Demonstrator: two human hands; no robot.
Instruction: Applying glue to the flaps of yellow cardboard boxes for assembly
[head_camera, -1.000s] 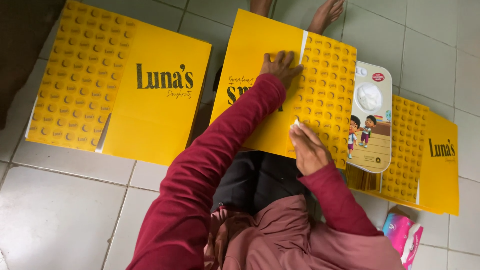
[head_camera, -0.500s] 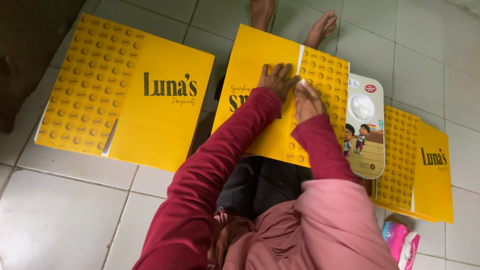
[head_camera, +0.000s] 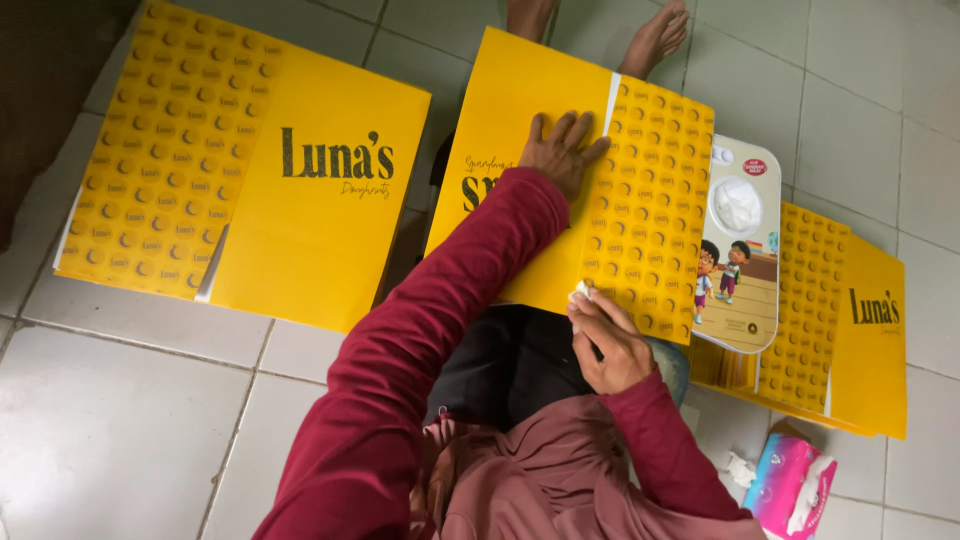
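**Hands at work on a yellow carton flat**

A tiled floor (head_camera: 120, 440) carries everything. At far left lies the largest piece, a yellow flat carton (head_camera: 250, 170) with a dotted panel and dark lettering. The centre carton (head_camera: 530, 110), of the same kind, rests across the person's lap, near their bare feet (head_camera: 655, 35). A stack of similar cartons (head_camera: 850, 330) sits at right, partly under a rounded card pack (head_camera: 740, 250) showing cartoon children and a white pad.

The left hand (head_camera: 562, 152) lies flat on the centre carton beside its white seam, fingers slightly spread and pressing down. The right hand (head_camera: 608, 345) is at the carton's near edge, fingertips pinching a small white scrap (head_camera: 583, 291), touching the dotted panel. At near right a pink tissue packet (head_camera: 790, 485) lies on the floor.

Judging from this, the carton could slide or bow off the lap if the left hand's pressure eases, and the white scrap could smear or crease the seam if dragged unevenly.
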